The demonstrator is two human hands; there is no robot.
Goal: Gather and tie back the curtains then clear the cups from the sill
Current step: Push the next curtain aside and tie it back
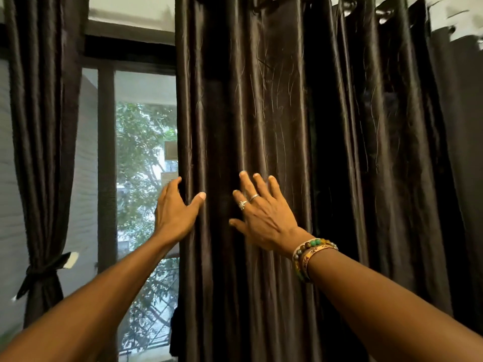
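Observation:
A dark brown satin curtain hangs loose over the middle and right of the window. My left hand is at its left edge, which sits in the fork between the straight thumb in front and the fingers behind. My right hand, with rings and beaded bracelets, lies flat on the curtain's front, its fingers spread. At the far left hangs a second dark curtain, gathered and bound low down by a dark tie. No cups or sill are in view.
Between the two curtains the window pane shows trees outside, with a dark vertical frame bar to its left. A metal grille crosses the lower pane. Curtain rings sit at the top right.

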